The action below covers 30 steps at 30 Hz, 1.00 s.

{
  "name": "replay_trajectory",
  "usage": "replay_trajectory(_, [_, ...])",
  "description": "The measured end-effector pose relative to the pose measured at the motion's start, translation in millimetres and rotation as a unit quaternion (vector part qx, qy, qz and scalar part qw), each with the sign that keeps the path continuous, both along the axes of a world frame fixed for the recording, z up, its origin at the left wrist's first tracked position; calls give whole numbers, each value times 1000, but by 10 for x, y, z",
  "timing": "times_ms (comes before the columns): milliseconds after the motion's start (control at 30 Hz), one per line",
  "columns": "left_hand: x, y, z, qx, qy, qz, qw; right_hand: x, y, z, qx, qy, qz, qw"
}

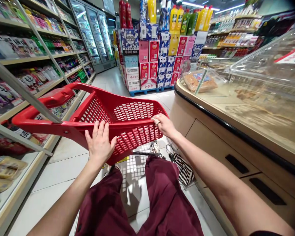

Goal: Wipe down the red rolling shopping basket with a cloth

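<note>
A red plastic shopping cart (131,139) with mesh sides stands crosswise before me, its handle end toward the shelves on the left. My left hand (100,143) lies flat against the cart's near side, just below the rim, with the fingers spread. At the right end, my right hand (164,125) has its fingers curled over the cart's rim. Part of the basket's inner walls shows; the near side hides its bottom. Below the cart, a black-and-white striped bag (184,167) rests on the floor beside my leg.
Drink shelves (31,59) line the left, with slanting metal bars. A wooden display counter (211,137) with clear covers borders the right. Ahead stand stacked drink cartons (149,62) on a blue pallet (147,91). Glass-door fridges (93,32) are farther back. Tiled floor (61,170) runs between.
</note>
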<state>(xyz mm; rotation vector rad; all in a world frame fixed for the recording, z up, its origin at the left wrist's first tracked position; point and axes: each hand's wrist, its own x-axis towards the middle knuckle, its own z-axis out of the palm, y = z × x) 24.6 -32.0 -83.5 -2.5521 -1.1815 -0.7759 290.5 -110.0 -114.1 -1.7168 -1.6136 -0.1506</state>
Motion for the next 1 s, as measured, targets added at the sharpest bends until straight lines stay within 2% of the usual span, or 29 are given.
replay_trajectory(67, [27, 3, -11, -4, -5, 5, 1000, 97, -40, -35, 6, 21, -57, 998])
replay_trajectory(100, [46, 4, -17, -4, -9, 10, 1000, 58, -23, -45, 10, 22, -62, 998])
replay_trajectory(167, [85, 2, -28, -3, -15, 19, 1000, -149, 65, -39, 17, 7, -18, 1000])
replay_trajectory(233, [107, -3, -35, 1, -20, 26, 999, -336, 153, 2, 13, -22, 72, 997])
replay_trajectory(300, [111, -7, -37, 3, -20, 27, 999, -308, 155, 49, -3, -24, 111, 993])
replay_trajectory(333, [110, -8, -37, 3, -19, 26, 999, -204, 116, 62, -17, -9, 96, 995])
replay_trajectory(433, [123, -11, -41, -2, -20, 20, 1000, 181, -51, 55, -57, 41, -18, 997])
replay_trajectory(500, [153, -19, -45, -8, -29, 20, 999, 229, -84, 32, -56, 39, -47, 997])
replay_trajectory(533, [172, -25, -47, -12, -34, 21, 999, 162, -63, 25, -47, 28, -30, 998])
replay_trajectory(633, [215, -43, -50, -19, -46, 24, 998, -155, 70, 36, -21, -20, 86, 996])
replay_trajectory(700, [217, -50, -48, -22, -44, 22, 999, -200, 105, 64, -19, -32, 120, 992])
replay_trajectory(767, [208, -54, -43, -25, -36, 16, 999, -47, 54, 87, -42, -6, 69, 997])
replay_trajectory(833, [215, -61, -38, -28, -34, 13, 999, 141, -25, 99, -76, 30, -25, 996])
replay_trajectory(900, [252, -75, -38, -31, -45, 19, 998, 173, -57, 107, -87, 32, -71, 993])
replay_trajectory(933, [279, -84, -40, -34, -51, 23, 998, 110, -44, 114, -78, 19, -60, 995])
replay_trajectory(1000, [335, -101, -50, -44, -60, 27, 997, -92, 19, 135, -52, -19, 16, 998])
